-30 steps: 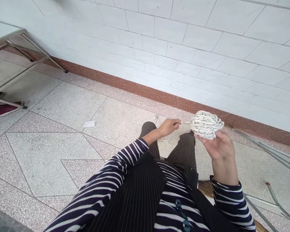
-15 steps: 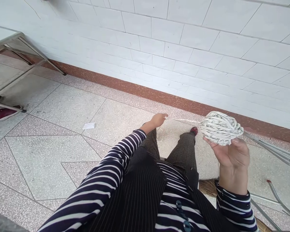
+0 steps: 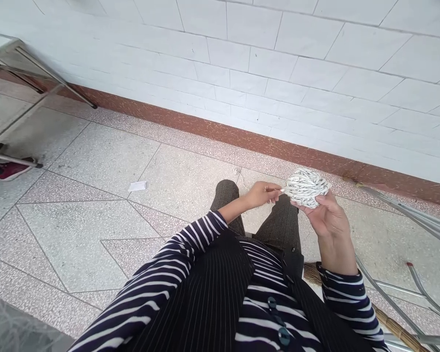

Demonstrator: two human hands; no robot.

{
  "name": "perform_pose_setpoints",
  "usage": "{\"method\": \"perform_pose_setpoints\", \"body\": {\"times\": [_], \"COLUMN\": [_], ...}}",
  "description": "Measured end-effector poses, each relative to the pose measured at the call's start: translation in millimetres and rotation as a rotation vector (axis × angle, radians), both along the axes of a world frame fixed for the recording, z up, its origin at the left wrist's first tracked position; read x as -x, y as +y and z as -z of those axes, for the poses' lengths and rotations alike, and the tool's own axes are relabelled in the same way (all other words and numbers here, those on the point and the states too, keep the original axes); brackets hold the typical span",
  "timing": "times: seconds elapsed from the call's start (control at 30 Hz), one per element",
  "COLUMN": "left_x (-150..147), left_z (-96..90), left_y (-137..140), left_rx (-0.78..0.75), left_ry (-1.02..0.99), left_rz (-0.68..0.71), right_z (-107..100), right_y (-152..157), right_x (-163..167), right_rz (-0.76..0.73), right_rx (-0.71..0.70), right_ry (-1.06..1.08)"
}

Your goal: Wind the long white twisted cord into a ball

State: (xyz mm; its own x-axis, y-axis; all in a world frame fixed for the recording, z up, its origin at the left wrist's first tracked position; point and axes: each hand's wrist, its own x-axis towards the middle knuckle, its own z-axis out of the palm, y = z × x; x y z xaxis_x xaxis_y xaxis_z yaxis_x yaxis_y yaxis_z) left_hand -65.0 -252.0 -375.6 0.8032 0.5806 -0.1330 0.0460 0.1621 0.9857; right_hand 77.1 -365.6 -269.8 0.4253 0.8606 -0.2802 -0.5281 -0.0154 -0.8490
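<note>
A ball of white cord with dark flecks (image 3: 306,187) rests in my right hand (image 3: 324,215), held up above my knees, fingers curled under and around it. My left hand (image 3: 262,193) pinches the loose cord end right beside the ball's left side. Both arms wear dark sleeves with white stripes. My legs in dark trousers stretch out below the hands over the speckled floor tiles.
A white tiled wall with a reddish skirting (image 3: 212,132) runs across the back. A metal table frame (image 3: 25,93) stands at far left with a red shoe (image 3: 11,168) under it. Metal tubing (image 3: 407,220) and a broom (image 3: 388,322) lie at right. A paper scrap (image 3: 137,186) lies on the floor.
My hands had drawn apart, pulling a length of cord out from the ball; now the left hand has come back against the ball and the right hand has moved left and down.
</note>
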Motion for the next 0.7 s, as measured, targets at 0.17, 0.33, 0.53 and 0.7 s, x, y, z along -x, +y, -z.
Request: {"method": "perform_pose_setpoints", "body": {"times": [0.17, 0.33, 0.53, 0.7], "left_x": [6.2, 6.6, 5.1, 16.3], "left_z": [2.0, 3.3, 17.1, 28.4], "left_y": [6.7, 14.8, 14.4, 10.6], "left_rx": [-0.204, -0.428, -0.294, -0.124], "left_ry": [0.026, 0.185, 0.131, 0.050], "left_rz": [0.011, -0.018, -0.020, 0.103], "right_z": [-5.6, -11.3, -27.1, -51.7], "right_y": [0.2, -0.7, 3.7, 4.2], "right_x": [-4.6, 3.4, 7.1, -9.4], "right_rz": [0.016, -0.007, -0.030, 0.000], "right_rx": [0.006, 0.030, -0.040, -0.115], "right_ry": [0.012, 0.029, -0.044, -0.110]}}
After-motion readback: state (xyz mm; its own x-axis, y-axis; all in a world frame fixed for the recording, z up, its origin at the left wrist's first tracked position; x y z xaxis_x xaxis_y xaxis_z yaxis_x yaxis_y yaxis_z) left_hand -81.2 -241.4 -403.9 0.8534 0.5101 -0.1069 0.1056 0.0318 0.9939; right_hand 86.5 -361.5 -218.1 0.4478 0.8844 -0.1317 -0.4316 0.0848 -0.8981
